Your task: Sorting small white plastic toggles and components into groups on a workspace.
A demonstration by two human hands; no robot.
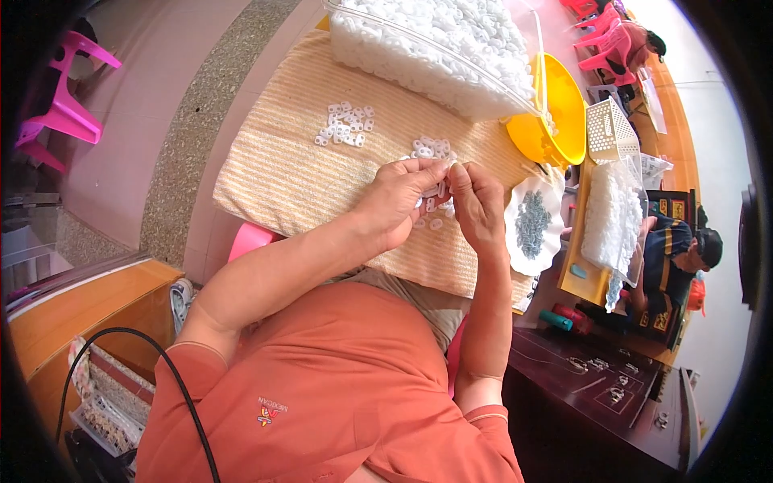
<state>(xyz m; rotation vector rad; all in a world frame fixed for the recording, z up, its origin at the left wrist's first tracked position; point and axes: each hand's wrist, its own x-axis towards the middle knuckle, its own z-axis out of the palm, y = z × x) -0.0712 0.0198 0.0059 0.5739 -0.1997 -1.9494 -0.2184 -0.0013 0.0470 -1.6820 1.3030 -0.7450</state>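
While both hands pinch, white rings [346, 125] lie beyond.

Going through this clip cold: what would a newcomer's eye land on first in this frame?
First, the left hand and right hand pinched together at centre over a yellow striped woven cloth, working small white plastic ring pieces scattered there. Next, the clear plastic tub heaped with white pieces at the top, with a bright yellow plastic bowl to its right.
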